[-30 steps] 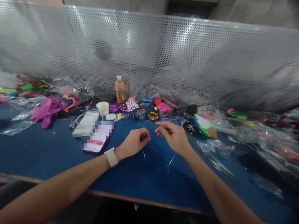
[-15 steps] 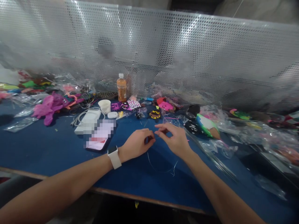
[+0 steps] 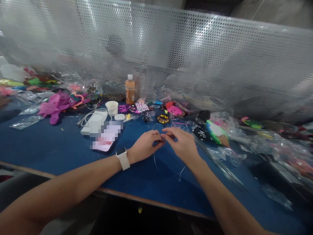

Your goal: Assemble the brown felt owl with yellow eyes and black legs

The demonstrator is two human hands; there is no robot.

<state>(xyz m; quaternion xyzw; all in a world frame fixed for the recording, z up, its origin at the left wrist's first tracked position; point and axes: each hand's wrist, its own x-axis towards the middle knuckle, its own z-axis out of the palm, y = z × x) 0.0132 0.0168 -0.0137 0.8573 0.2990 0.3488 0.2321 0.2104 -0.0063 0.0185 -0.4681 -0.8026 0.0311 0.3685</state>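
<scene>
Over the blue table, my left hand [image 3: 146,146] and my right hand [image 3: 184,146] meet at the fingertips. Each has thumb and forefinger closed in a pinch. A thin clear line [image 3: 155,162], like fishing line or fine wire, hangs in a curve below my left fingers. Its frayed-looking end [image 3: 180,174] shows beneath my right wrist. The stretch between the fingertips is too fine to follow. Just beyond the hands lies a small brown and black piece with yellow marks [image 3: 163,118].
Left of my hands lie a phone [image 3: 107,137], a white box with a cable [image 3: 84,131] and a white cup [image 3: 112,108]. A drink bottle [image 3: 130,89] stands by the perforated metal screen [image 3: 156,42]. A bundle of long thin strands [image 3: 226,173] and plastic bags [image 3: 266,147] are on the right.
My left and right fingertips have come together, closing the small gap between them. The view has shifted slightly, and the hanging loop of line has changed shape.
</scene>
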